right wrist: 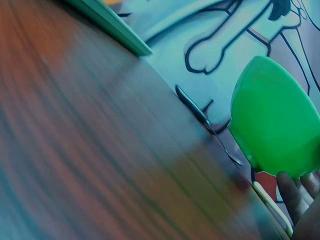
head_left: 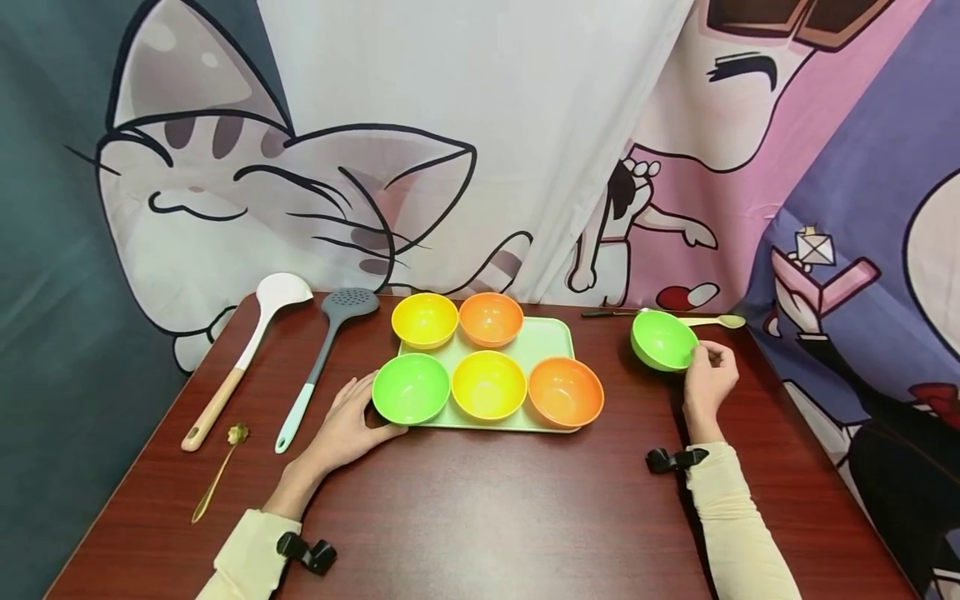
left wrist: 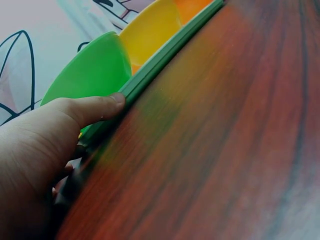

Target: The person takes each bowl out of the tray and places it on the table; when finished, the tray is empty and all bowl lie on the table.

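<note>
My right hand point(head_left: 708, 383) grips a green bowl point(head_left: 663, 340) by its right side, fingers at its lower part in the right wrist view. That bowl point(right wrist: 272, 117) is held up above the table, near its back right. My left hand point(head_left: 348, 425) holds the front left corner of a pale green tray point(head_left: 551, 333). In the left wrist view its thumb point(left wrist: 102, 106) lies along the tray's edge point(left wrist: 165, 56). Beside that hand is another green bowl point(head_left: 411, 389). Yellow bowls point(head_left: 489, 386) and orange bowls point(head_left: 566, 392) share the tray in two rows.
Left of the tray lie a white ladle point(head_left: 262, 333), a grey slotted turner point(head_left: 330, 342) and a small golden spoon point(head_left: 217, 479). Behind the held bowl are a pale spoon point(head_left: 727, 321) and a thin dark-handled utensil point(head_left: 603, 314). A cartoon-printed curtain point(head_left: 480, 167) hangs along the table's back edge.
</note>
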Demonstrator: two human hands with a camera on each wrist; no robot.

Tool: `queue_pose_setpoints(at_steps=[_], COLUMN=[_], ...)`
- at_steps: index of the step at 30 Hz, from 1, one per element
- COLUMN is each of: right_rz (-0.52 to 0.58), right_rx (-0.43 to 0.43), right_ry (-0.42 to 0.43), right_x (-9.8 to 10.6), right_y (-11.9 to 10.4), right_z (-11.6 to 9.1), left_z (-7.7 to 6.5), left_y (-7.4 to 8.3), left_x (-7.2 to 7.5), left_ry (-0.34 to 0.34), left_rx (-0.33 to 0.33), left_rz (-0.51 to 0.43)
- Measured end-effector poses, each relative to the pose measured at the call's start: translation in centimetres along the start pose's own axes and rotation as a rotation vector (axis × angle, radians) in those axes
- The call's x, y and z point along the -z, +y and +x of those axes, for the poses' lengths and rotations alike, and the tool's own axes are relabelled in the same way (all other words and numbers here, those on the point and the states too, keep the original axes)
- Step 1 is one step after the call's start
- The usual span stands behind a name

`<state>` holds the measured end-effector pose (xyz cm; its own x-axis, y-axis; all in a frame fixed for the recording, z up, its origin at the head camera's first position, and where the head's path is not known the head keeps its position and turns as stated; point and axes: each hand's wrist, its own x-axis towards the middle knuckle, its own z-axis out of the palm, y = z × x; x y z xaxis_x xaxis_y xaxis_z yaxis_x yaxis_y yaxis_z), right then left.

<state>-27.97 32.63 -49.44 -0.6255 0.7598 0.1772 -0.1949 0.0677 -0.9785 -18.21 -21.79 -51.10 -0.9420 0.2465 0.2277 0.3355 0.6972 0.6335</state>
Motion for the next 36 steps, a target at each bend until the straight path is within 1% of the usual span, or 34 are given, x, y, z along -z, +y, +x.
queue_pose_setpoints(at_steps=[3, 5, 7, 9, 12, 13, 16, 20, 24, 29, 36], right_rz=[0.021, 0.054, 0.062, 0.081, 0.102, 0.133, 0.165, 0.165, 0.192, 0.255, 0.273], right_rx=[-0.031, -0.054, -0.067, -0.082, -0.095, -0.105, -0.117, -0.14, -0.165, -0.193, -0.208], right_ry=[0.036, 0.046, 0.057, 0.063, 0.096, 0.105, 0.14, 0.177, 0.201, 0.222, 0.265], right_x=[0.7, 1.2, 1.6, 2.0, 2.8, 3.0, 3.8, 4.6, 5.3, 5.9, 6.5], right_y=[0.7, 0.8, 0.9, 0.9, 0.7, 0.6, 0.3, 0.1, 0.0, -0.1, -0.3], right_z=[0.9, 1.3, 1.6, 1.8, 2.2, 2.4, 2.9, 3.3, 3.7, 4.0, 4.3], left_z=[0.0, 0.0, 0.0, 0.0, 0.0, 0.0, 0.0, 0.0, 0.0, -0.1, 0.0], left_y=[-0.1, -0.1, -0.1, -0.2, -0.2, -0.2, -0.2, -0.3, -0.3, -0.4, -0.2], left_x=[-0.1, -0.1, 0.0, -0.1, -0.2, -0.2, -0.3, -0.3, -0.3, -0.2, -0.3], left_ry=[-0.003, -0.003, -0.002, 0.001, -0.001, -0.002, -0.005, 0.001, 0.001, -0.002, 0.005], left_rx=[0.001, 0.002, 0.004, 0.006, 0.005, 0.003, 0.002, 0.008, 0.011, 0.015, 0.001], left_rz=[0.002, 0.003, 0.0, -0.001, -0.003, -0.003, -0.001, 0.0, 0.004, 0.002, 0.002])
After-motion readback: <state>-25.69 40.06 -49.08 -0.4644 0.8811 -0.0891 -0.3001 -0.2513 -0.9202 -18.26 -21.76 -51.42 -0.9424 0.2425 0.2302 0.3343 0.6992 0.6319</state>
